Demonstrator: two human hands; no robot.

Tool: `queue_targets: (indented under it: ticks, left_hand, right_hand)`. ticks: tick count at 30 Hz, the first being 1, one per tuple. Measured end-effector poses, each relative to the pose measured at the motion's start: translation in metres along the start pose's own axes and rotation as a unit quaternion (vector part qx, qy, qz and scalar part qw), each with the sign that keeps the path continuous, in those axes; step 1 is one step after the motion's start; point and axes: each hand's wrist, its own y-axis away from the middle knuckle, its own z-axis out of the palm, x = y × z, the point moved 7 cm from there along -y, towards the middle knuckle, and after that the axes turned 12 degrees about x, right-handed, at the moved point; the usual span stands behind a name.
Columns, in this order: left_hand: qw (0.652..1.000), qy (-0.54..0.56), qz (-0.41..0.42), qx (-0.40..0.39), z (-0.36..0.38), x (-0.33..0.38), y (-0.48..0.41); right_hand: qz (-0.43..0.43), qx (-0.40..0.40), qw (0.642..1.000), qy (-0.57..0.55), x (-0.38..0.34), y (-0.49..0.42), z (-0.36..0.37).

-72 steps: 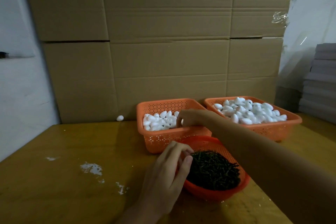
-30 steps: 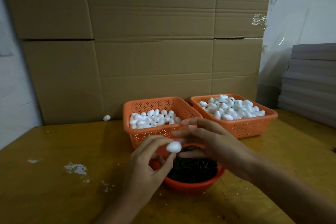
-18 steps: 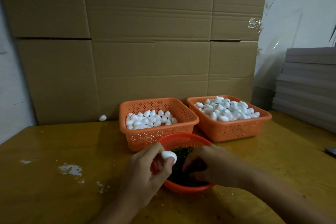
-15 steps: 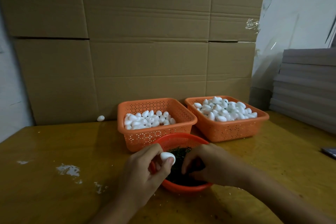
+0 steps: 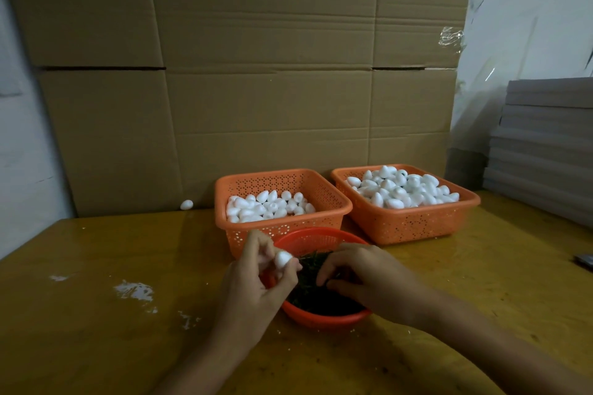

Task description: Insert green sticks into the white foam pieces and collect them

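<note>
Head view: my left hand [image 5: 253, 282] pinches a stickless foam piece [image 5: 283, 259] at the rim of the bowl [image 5: 321, 320], my right hand [image 5: 365, 276] curled among its green sticks [image 5: 316, 295] (gripping one or not, I cannot tell), so inserting and collecting remain.

The table [image 5: 96, 266] under both hands is wood with a glossy, lacquered look, worn to dull white patches [image 5: 134, 290] left of the left hand [image 5: 253, 285]. The foam piece [image 5: 283, 259] pinched in that hand is matt white. The round bowl [image 5: 324, 319] beneath the right hand [image 5: 362, 279] is smooth orange plastic with a mesh wall. The near basket [image 5: 282, 228] and the far basket [image 5: 410, 224] beyond the hands are the same plastic, perforated. Behind them stands matt brown cardboard [image 5: 256, 74], with crinkled shiny clear tape [image 5: 451, 38].
</note>
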Motion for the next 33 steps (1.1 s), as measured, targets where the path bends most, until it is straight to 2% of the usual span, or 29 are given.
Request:
queue_targets:
  ticks: [10,20,33]
  left_hand:
    - [1.0,-0.017,0.017,-0.005,0.0009,0.0022,-0.0032]
    - [0.999,-0.03,0.025,0.009,-0.0016,-0.0007,-0.0062]
    - [0.999,-0.025,0.021,0.005,-0.001,-0.0014,-0.0047]
  right_hand:
    - [0.005,0.063,0.997,-0.038,-0.0037,0.0023,-0.0045]
    - [0.011,0.083,0.996,-0.035,0.0005,0.0012,-0.0037]
    - [0.043,0.09,0.988,-0.115,0.0043,0.0008,-0.0088]
